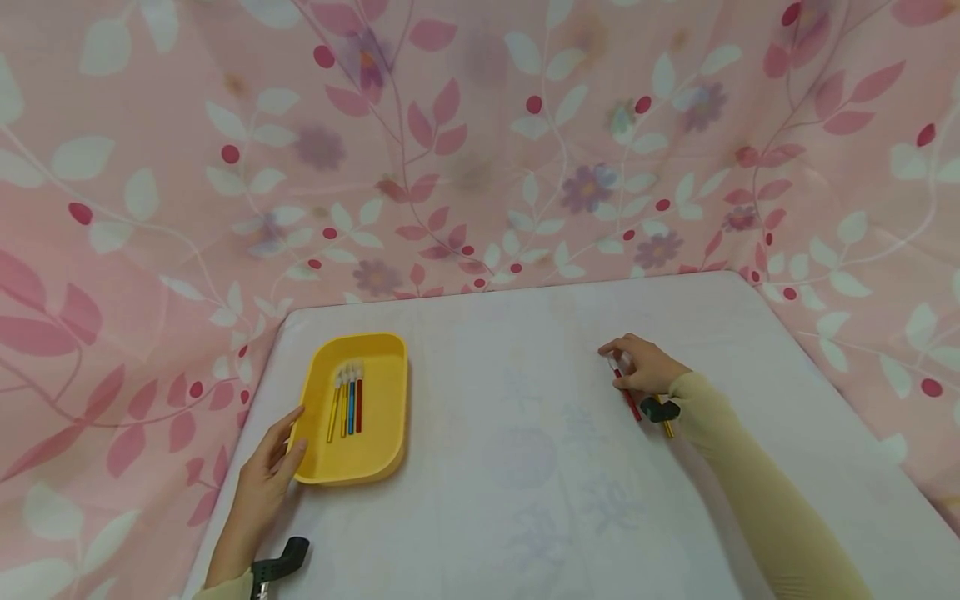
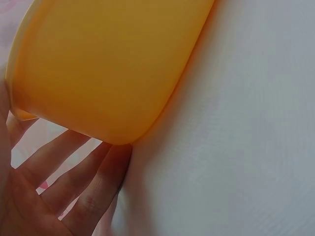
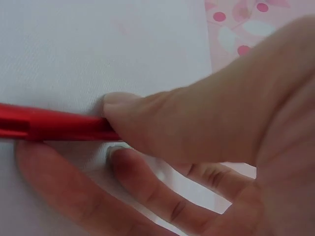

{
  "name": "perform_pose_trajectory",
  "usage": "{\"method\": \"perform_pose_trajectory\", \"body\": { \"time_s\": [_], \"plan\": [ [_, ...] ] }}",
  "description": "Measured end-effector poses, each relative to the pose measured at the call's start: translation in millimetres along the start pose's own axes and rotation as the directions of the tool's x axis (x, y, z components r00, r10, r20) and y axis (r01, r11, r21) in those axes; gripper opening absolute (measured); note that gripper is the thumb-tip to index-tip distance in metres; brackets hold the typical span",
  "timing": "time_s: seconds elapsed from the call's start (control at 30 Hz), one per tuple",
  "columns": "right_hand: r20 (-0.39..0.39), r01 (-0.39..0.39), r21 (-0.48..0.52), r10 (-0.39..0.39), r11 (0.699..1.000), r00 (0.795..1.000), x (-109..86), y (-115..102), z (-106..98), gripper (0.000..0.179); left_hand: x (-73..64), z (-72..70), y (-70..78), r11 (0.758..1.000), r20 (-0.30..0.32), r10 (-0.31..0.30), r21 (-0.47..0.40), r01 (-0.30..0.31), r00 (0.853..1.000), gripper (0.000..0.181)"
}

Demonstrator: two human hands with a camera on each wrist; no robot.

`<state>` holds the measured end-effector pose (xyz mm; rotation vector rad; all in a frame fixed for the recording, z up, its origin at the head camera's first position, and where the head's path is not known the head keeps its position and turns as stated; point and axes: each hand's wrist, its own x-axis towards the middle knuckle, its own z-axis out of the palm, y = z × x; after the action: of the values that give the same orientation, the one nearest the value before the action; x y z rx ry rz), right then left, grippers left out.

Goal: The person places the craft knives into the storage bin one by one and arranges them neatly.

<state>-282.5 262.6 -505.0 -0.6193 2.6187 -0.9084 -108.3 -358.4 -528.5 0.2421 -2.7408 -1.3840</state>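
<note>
At the left of the head view, my left hand (image 1: pixel 264 471) grips the near-left side of a yellow tray (image 1: pixel 393 450), thumb at the rim. The left wrist view shows its fingers against the tray's underside. Several slim pens with whitish tips lie side by side inside: gold (image 1: pixel 333 417), blue (image 1: pixel 351 412) and red (image 1: pixel 359 408). Over the table's right half, my right hand (image 1: pixel 648 365) pinches another red pen (image 3: pixel 54 125) between thumb and fingers, close over the cloth. A gold pen (image 1: pixel 668 429) lies under the right wrist, partly hidden by the black wrist camera.
A white cloth covers the table (image 1: pixel 480 500), with faint marks showing through it. Pink floral fabric (image 1: pixel 480 150) hangs behind and around the table's edges. The black left wrist camera (image 1: pixel 283 560) sits low at the left.
</note>
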Motion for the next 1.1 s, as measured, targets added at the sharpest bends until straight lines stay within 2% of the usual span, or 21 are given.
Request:
{"method": "perform_pose_trajectory", "body": {
  "time_s": [0.3,0.5,0.7,0.93,1.1],
  "plan": [
    [-0.072,0.002,0.070,0.003,0.998,0.997,-4.4,-4,2,0.067,1.2,0.2,-0.9,1.000,-0.002,0.006,0.003,-0.006,1.000,0.061],
    [-0.086,0.010,0.193,0.007,0.981,0.996,-8.9,-9,3,0.070,1.8,-0.3,-2.4,1.000,-0.003,0.006,0.001,-0.006,1.000,0.061],
    [-0.107,0.091,0.343,-0.057,0.935,0.993,-12.7,-21,4,0.069,1.8,-0.9,-1.5,1.000,-0.004,0.003,0.016,-0.003,1.000,0.061],
    [-0.182,0.252,0.453,-0.187,0.855,0.965,-10.7,-47,2,0.068,0.7,-0.2,-0.4,1.000,0.002,-0.003,0.014,0.003,1.000,0.062],
    [-0.195,0.269,0.511,-0.195,0.816,0.961,-8.6,-74,3,0.066,-0.2,0.0,-1.4,1.000,-0.003,0.003,0.015,-0.003,1.000,0.060]
  ]
}}
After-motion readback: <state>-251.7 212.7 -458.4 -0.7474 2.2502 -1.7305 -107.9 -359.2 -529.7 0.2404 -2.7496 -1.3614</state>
